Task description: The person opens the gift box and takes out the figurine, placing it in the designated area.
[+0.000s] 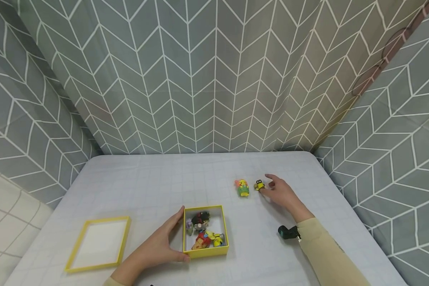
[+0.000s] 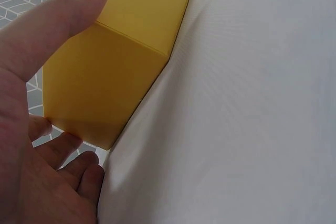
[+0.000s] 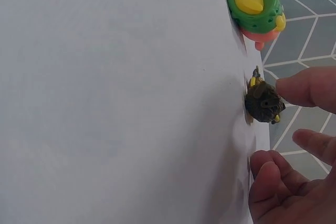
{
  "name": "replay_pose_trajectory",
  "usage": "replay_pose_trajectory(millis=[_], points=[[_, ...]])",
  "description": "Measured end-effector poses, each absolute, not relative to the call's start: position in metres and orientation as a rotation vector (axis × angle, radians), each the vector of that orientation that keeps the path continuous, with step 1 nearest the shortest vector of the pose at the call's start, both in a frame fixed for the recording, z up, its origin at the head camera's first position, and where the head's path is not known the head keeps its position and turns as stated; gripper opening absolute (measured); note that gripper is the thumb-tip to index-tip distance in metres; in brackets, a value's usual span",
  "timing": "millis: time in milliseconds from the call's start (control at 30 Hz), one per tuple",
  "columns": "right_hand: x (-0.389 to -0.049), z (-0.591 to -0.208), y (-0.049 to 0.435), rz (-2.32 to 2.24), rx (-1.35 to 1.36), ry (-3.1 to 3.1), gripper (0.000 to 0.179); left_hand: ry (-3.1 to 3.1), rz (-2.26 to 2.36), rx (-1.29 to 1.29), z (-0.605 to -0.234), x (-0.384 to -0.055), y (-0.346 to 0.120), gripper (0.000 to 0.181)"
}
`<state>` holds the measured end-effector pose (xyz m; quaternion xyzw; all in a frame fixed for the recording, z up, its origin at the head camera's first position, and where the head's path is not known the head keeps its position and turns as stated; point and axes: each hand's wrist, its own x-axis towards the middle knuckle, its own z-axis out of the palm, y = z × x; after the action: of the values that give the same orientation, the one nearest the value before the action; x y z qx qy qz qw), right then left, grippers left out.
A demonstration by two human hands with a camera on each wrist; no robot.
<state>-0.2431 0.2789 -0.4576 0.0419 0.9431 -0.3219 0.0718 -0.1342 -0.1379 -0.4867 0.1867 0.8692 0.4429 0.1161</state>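
Observation:
A yellow open box (image 1: pixel 206 252) stands on the white table with several small toy figures (image 1: pixel 201 240) inside, one of them red and gold. My left hand (image 1: pixel 157 246) grips its left side, thumb at the near corner and fingers toward the far one; the left wrist view shows the thumb on the box's yellow wall (image 2: pixel 105 72). Farther right, my right hand (image 1: pixel 280 192) is at a small yellow-and-brown minion figure (image 1: pixel 259 185), thumb at its side and the other fingers spread apart from it. Left of that figure is a green, yellow and pink toy figure (image 1: pixel 243 188).
A yellow-rimmed white box lid (image 1: pixel 100 243) lies at the table's left. Under the right forearm sits a small black object (image 1: pixel 288 232), partly hidden by the sleeve. Grey chevron-patterned curtains (image 1: pixel 207 79) hang behind the table and at both sides.

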Motion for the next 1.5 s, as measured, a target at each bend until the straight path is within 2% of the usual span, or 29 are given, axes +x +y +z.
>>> replay_pose_trajectory(millis=[433,800,1500], points=[[-0.228,-0.441,0.278,-1.109,0.088,2.902,0.063,2.545,1.303,0.54,-0.49,-0.133,-0.138,0.138],[-0.204,-0.424,0.25,-1.252,-0.082,2.881,0.057,2.526,1.313,0.562,-0.489,-0.139,-0.137,0.138],[-0.181,-0.416,0.187,-1.33,-0.435,2.72,0.038,2.536,1.272,0.526,-0.485,-0.139,-0.139,0.139]])
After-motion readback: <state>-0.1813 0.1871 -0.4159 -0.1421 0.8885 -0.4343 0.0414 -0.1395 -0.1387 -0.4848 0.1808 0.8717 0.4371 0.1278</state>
